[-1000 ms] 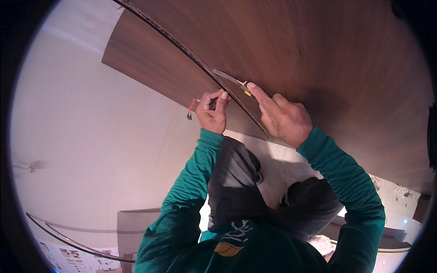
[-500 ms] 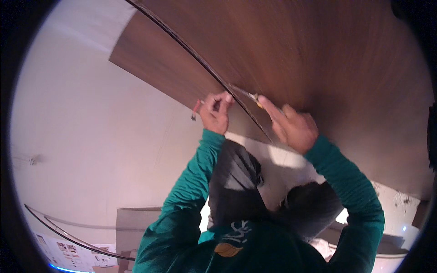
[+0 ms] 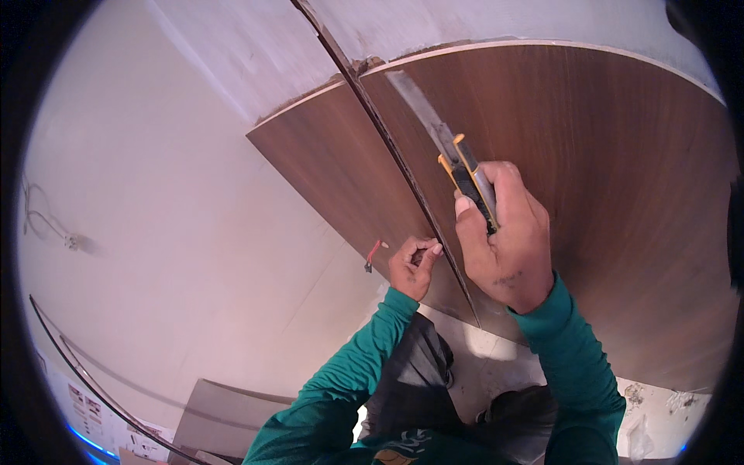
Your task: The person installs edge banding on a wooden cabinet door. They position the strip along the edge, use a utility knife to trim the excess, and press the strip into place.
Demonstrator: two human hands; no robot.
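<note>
My right hand (image 3: 508,240) is wrapped round a yellow-and-black utility knife (image 3: 471,184), its long blade pointing up and away over the brown wood-grain panel (image 3: 612,201). My left hand (image 3: 416,267) is lower, with fingers pinched on the long dark strip (image 3: 397,155) that runs diagonally across the panel. Just left of that hand, a short red wire with a dark connector (image 3: 372,254) comes out of a small hole in the panel.
A pale wall (image 3: 155,194) fills the left, with a cable and plug (image 3: 71,241). At lower left are a curved dark strip (image 3: 77,364), printed sheets (image 3: 93,407) and a grey panel (image 3: 209,411). Debris (image 3: 639,397) lies on the floor (image 3: 488,345) at lower right.
The knife has lifted from the strip, now pointing up with its blade larger in view. The view has shifted, showing the panel's top edge; my left hand and the panel appear lower.
</note>
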